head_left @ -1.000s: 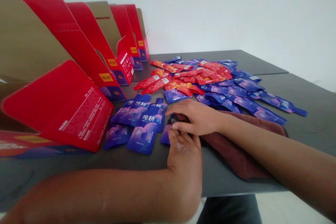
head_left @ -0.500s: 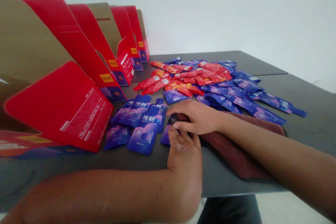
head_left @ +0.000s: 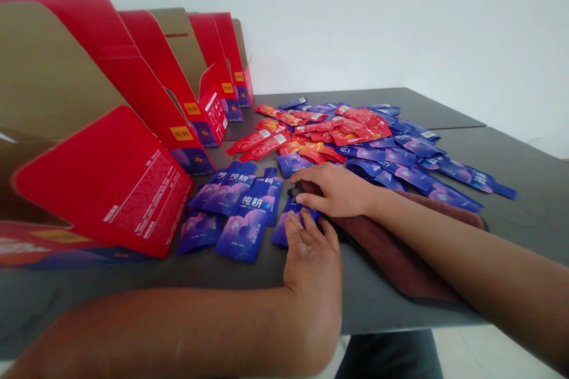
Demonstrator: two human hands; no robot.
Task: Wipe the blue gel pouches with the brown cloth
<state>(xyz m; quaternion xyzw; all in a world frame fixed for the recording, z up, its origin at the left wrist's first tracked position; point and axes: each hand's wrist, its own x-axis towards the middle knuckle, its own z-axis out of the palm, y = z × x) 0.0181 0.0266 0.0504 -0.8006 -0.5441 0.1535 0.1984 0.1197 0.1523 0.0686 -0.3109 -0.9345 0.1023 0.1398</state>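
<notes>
A blue-purple pouch [head_left: 281,230] lies flat on the table, partly hidden under my hands. The fingers of my left hand [head_left: 311,251] are spread and rest on its lower part. My right hand [head_left: 335,189] arches over its upper end, thumb and forefinger apart. A small dark thing [head_left: 294,190] shows between that thumb and forefinger; its kind cannot be made out. Left of my hands, several blue pouches [head_left: 242,225] overlap in a small group, printed sides up. Beneath my right wrist lies a brown cloth [head_left: 382,249].
Open red cartons [head_left: 146,189] stand in a row along the left, their flaps raised. A heap of red pouches [head_left: 342,124] and blue pouches [head_left: 415,157] spreads behind my hands to the right. The dark table [head_left: 213,296] has its front edge close to me.
My left fingers have drawn slightly back from my right thumb and lie flatter, so more of the pouch shows between my hands. The right hand has risen slightly in view.
</notes>
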